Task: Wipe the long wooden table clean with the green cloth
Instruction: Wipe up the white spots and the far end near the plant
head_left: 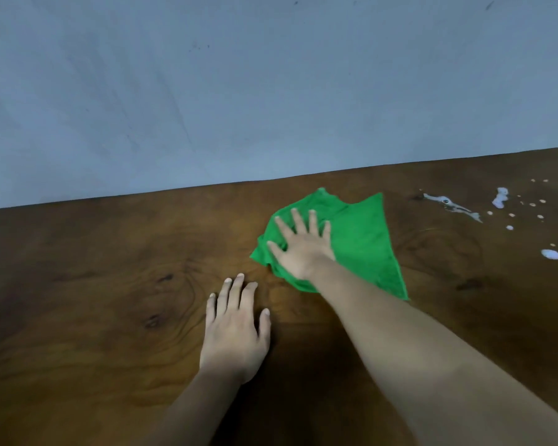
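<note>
1. Green cloth [361, 233] lies crumpled but mostly flat on the long wooden table [94, 284], toward the far edge and right of centre in the head view.
2. Right hand [300, 246] presses on the left part of the cloth. Its fingers are straight and spread, palm down, and nothing is gripped.
3. Left hand [236, 333] rests flat on bare wood, nearer the person and just left of the cloth. Its fingers are straight and slightly apart, it holds nothing, and it does not touch the cloth.
4. Cloth orientation: the long edge runs from a far corner down to a near-right corner, so the uncovered bulk of the fabric extends to the right of the pressing hand.
5. Key relation: the white residue [500, 197] lies to the right of the cloth, apart from it, along the far right of the table. It comprises a wet streak [451, 206], scattered small droplets and a larger blob [551, 254].
6. Judgement: the right hand is the nearer hand, and a sweep to the right would carry the cloth over the residue, so this area is not yet wiped.
7. Surface: dark brown wood with visible grain and knots, and a dull sheen.
8. Room: a plain blue-grey wall [239, 75] meets the far edge of the table.
</note>
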